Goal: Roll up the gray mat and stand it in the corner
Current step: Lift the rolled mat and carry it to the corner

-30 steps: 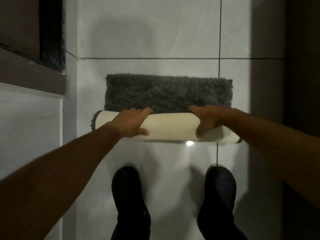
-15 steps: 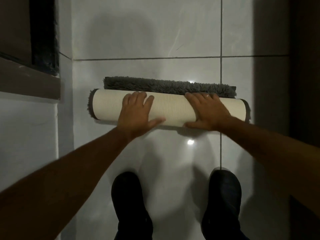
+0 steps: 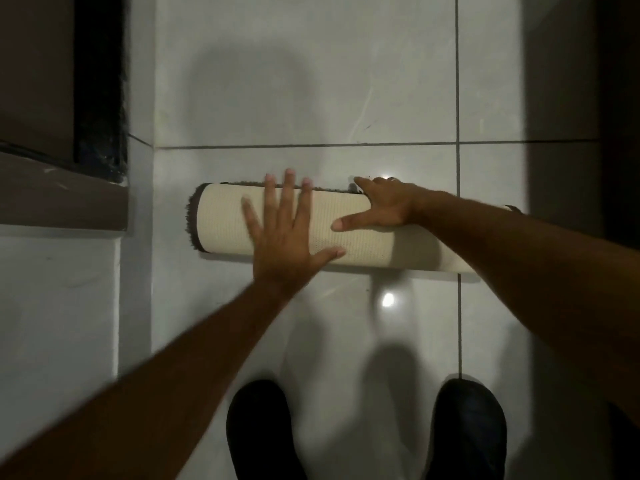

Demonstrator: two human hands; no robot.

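The gray mat [image 3: 221, 223] lies on the floor as a roll, its cream ribbed backing outward and dark gray pile showing at its left end and along its far edge. My left hand [image 3: 287, 233] rests flat on the roll's middle with fingers spread. My right hand [image 3: 381, 206] lies on the roll to the right, fingers reaching over its far edge, thumb pointing left. My right forearm hides the roll's right end.
The floor is pale glossy tile [image 3: 311, 81] with dark grout lines. A brown step or ledge [image 3: 62, 195] and a dark gap stand at the left, above a white wall face. A dark surface runs along the right edge. Two black shoes [image 3: 263, 434] stand near the bottom.
The mat has been rolled away from me until the flat gray strip disappeared. Both hands moved forward with it, and the left hand now lies flat and spread.
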